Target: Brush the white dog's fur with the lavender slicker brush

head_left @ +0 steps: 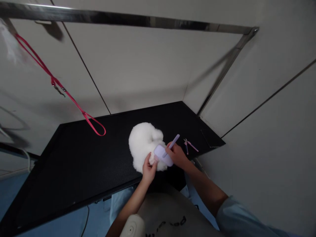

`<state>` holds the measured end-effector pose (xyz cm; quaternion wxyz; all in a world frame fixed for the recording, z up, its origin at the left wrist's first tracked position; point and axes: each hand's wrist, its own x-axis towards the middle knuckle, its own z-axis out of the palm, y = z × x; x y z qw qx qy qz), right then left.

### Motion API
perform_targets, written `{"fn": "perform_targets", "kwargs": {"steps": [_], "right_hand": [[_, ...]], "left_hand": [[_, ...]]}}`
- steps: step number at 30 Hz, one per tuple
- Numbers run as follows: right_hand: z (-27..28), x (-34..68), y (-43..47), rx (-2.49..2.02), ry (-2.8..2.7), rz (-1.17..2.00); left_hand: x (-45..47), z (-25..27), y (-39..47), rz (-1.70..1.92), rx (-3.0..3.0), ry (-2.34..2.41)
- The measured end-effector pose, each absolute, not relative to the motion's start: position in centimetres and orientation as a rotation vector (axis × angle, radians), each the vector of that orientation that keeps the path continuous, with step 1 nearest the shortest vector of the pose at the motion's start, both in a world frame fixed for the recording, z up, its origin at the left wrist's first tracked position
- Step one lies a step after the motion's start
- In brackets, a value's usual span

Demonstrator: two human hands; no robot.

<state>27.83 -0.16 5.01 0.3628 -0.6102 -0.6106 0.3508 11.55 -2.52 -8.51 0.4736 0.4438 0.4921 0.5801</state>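
Note:
A small, fluffy white dog rests on the black grooming table near its front edge; its face cannot be made out. My left hand is closed on a tuft or limb of the dog at its near side; which part is hard to tell. In my right hand is a lilac slicker brush, gripped by its handle. The brush's flat back faces up, and its head lies against the dog's fur just right of my left fingers. Its bristles are hidden underneath.
Plier-type nail clippers lie on the table right of my right hand. A red lead hangs at the left from a metal bar above the table. Pale walls stand behind and to the right. A white rounded object is at bottom centre.

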Motion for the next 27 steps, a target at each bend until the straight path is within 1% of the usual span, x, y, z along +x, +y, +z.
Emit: {"fn": "perform_targets", "kwargs": {"steps": [2,3,6,7,10,14,17,19,21,24,25,27], "right_hand": [[5.2,27.9,0.0,-1.549,-1.665,0.952],[5.4,27.9,0.2,-1.582,-1.667,0.921],[6.0,27.8,0.6,-1.675,-1.591,0.71],[6.1,27.7,0.7,-1.64,-1.62,0.729],[6.1,27.2,1.4,-1.507,-1.755,0.927],[4.8,27.0,3.2,-1.601,-1.56,0.829],[3.2,26.9,4.4,-1.496,-1.52,0.998],[2.3,26.9,4.6,-1.51,-1.437,1.019],[1.6,27.0,4.3,-1.516,-1.336,0.998],[1.7,27.3,3.7,-1.464,-1.382,1.111],[1.9,27.3,3.6,-1.474,-1.387,1.105],[2.4,27.4,3.6,-1.502,-1.31,0.971]], "left_hand": [[11.5,-8.3,-2.7,1.406,1.069,1.169],[11.5,-8.2,-2.7,1.408,1.065,1.169],[11.5,-8.2,-2.9,1.448,1.062,1.192],[11.6,-8.3,-2.9,1.452,1.058,1.172],[11.7,-8.7,-3.0,1.438,1.022,1.108],[11.7,-8.5,-2.7,1.466,0.97,1.148],[11.7,-8.3,-3.5,1.544,0.852,1.198],[11.8,-8.6,-5.0,1.587,0.677,1.276],[12.1,-8.8,-6.7,1.497,0.497,1.311],[13.1,-8.2,-7.8,1.229,0.396,1.266],[13.5,-7.8,-7.4,1.233,0.379,1.247],[14.4,-6.7,-5.7,1.319,0.365,1.193]]}}
